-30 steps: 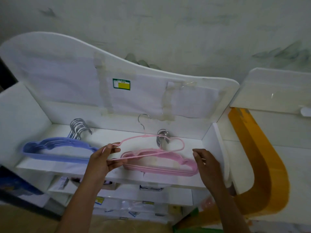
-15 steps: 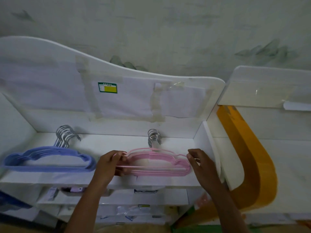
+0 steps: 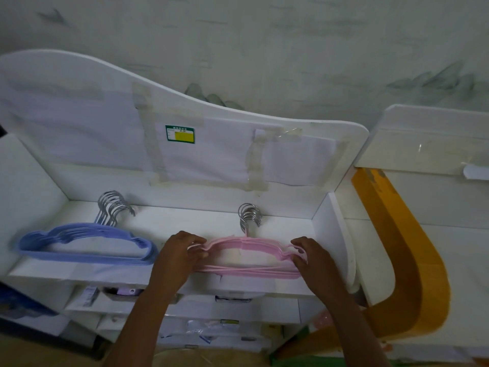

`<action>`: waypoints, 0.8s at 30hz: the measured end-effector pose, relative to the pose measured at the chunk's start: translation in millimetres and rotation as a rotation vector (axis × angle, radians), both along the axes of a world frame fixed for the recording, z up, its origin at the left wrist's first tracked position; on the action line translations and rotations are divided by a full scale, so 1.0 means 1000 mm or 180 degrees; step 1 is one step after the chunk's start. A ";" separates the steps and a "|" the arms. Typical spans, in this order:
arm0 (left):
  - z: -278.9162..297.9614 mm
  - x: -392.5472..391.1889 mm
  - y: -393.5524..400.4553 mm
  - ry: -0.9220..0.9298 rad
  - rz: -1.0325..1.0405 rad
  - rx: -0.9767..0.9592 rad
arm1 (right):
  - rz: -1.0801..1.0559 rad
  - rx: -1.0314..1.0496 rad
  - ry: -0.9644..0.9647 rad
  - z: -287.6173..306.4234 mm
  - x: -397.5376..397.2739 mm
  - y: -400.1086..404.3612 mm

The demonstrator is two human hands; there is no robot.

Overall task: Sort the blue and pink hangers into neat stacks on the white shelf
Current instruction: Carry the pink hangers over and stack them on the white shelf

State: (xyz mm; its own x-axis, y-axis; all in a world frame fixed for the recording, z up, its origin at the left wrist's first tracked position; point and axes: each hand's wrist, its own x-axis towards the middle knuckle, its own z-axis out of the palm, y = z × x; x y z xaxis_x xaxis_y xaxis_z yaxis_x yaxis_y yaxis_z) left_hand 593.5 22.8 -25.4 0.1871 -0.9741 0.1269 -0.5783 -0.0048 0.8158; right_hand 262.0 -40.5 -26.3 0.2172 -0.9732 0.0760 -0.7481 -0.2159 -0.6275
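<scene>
Left hand [image 3: 180, 256] and right hand [image 3: 307, 256] pinched ends of pink stack [image 3: 248, 247], centre frame | blue stack [image 3: 84, 245] lay left | risk: uneven squeeze could have skewed hangers.

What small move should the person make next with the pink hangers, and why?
Probably squeeze both ends inward to square up the pink stack: the left hand and right hand grip its two ends, yet the hangers' edges look fanned and uneven. The blue stack already lies apart on the white shelf.
</scene>
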 end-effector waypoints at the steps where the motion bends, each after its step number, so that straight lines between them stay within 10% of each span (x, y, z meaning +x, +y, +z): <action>1: 0.000 0.000 0.000 0.0093 -0.0156 0.0195 | 0.0007 0.0005 0.0056 0.000 0.001 0.000; 10: 0.000 0.004 -0.023 -0.1418 0.0266 0.0447 | -0.0217 -0.0401 0.0735 0.007 0.006 -0.003; 24: 0.004 -0.004 -0.030 -0.1720 -0.0127 0.0716 | 0.0138 0.0152 0.1420 0.008 0.032 -0.012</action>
